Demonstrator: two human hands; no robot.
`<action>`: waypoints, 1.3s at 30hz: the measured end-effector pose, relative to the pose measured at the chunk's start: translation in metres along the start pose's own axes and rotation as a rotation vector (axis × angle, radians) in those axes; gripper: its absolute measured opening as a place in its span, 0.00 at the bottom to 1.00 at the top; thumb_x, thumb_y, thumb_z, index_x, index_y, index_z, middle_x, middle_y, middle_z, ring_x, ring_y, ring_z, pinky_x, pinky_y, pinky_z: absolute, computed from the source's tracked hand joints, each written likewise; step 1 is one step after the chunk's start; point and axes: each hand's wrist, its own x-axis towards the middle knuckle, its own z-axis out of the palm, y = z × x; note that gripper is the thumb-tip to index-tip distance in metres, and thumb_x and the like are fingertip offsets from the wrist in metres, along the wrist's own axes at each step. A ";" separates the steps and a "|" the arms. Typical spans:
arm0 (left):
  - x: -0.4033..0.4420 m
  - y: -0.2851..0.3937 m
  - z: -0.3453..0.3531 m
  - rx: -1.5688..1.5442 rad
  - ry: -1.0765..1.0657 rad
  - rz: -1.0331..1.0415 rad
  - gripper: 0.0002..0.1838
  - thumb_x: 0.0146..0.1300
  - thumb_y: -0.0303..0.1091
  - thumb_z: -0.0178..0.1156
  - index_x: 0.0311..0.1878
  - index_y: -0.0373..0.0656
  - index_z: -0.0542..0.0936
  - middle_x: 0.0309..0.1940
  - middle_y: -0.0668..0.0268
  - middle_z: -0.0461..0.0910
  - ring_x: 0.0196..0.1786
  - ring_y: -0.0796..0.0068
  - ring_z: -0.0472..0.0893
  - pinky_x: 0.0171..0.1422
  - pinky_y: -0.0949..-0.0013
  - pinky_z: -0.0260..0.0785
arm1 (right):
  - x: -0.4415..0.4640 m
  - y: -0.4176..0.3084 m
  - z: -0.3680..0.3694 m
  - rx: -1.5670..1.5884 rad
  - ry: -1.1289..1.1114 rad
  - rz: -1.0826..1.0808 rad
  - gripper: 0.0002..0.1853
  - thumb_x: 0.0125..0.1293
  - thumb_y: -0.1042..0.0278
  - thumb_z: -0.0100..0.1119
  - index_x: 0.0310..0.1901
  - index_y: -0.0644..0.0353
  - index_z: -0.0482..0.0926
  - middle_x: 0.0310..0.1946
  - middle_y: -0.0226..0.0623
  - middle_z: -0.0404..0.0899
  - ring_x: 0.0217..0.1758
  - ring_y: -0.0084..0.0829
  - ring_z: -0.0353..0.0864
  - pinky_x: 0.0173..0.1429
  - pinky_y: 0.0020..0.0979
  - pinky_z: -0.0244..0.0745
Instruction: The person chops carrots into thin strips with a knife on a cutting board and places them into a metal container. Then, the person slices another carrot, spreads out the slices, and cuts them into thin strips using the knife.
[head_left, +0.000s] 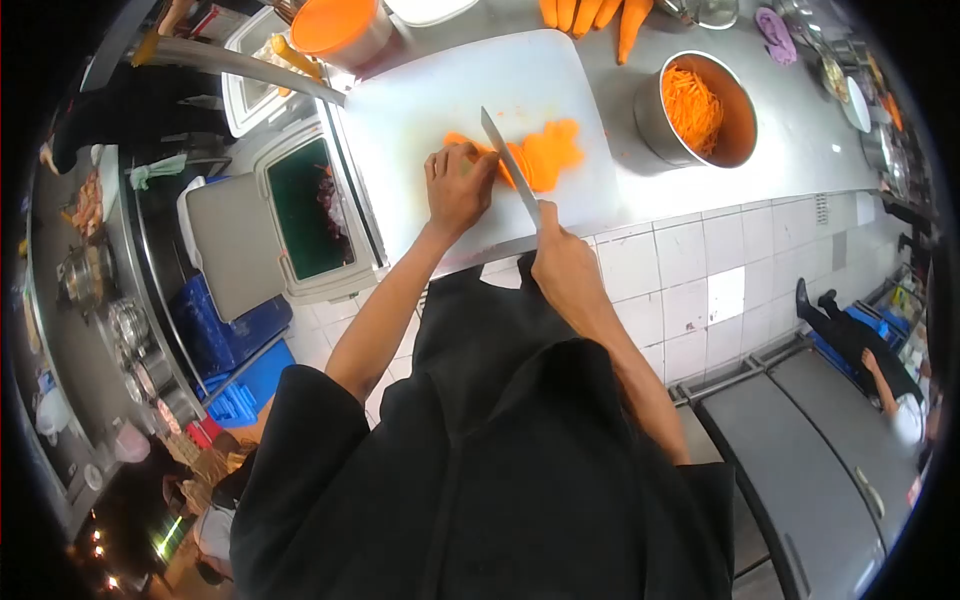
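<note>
My right hand point(562, 262) is wrapped round the handle of a kitchen knife point(512, 168), its blade pointing away from me over a white cutting board point(400, 110). Fingers curled, my left hand point(460, 188) presses on a carrot point(458, 140) just left of the blade. Thin carrot slices point(550, 155) lie fanned out on the board to the right of the knife. Part of the carrot is hidden under my left fingers.
A steel pot point(740, 115) of shredded carrot point(692, 108) stands right of the board. Several whole carrots point(630, 25) lie behind it. An orange-topped tub point(340, 35) is at the back left. Below the counter's left end, a bin point(275, 210) stands with its lid open.
</note>
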 end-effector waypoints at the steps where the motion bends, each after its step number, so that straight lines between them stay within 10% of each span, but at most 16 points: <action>1: 0.006 -0.003 0.003 -0.030 0.005 0.003 0.13 0.58 0.30 0.68 0.47 0.51 0.83 0.47 0.63 0.75 0.53 0.57 0.75 0.58 0.54 0.64 | 0.001 -0.004 -0.004 -0.022 0.002 0.008 0.23 0.61 0.83 0.49 0.59 0.65 0.62 0.30 0.63 0.80 0.33 0.66 0.81 0.40 0.60 0.74; 11: 0.000 -0.009 0.010 -0.170 0.010 -0.058 0.16 0.59 0.32 0.65 0.51 0.55 0.85 0.47 0.62 0.77 0.54 0.55 0.76 0.55 0.56 0.70 | -0.017 -0.011 -0.002 -0.102 -0.055 0.116 0.13 0.73 0.75 0.45 0.57 0.61 0.62 0.25 0.64 0.78 0.32 0.68 0.78 0.37 0.62 0.68; 39: 0.004 -0.008 0.005 -0.107 0.021 -0.060 0.14 0.54 0.28 0.69 0.45 0.52 0.84 0.47 0.63 0.76 0.54 0.55 0.76 0.55 0.56 0.72 | 0.023 0.009 0.021 -0.094 -0.064 0.053 0.16 0.61 0.85 0.48 0.49 0.66 0.61 0.26 0.66 0.78 0.32 0.69 0.79 0.37 0.61 0.73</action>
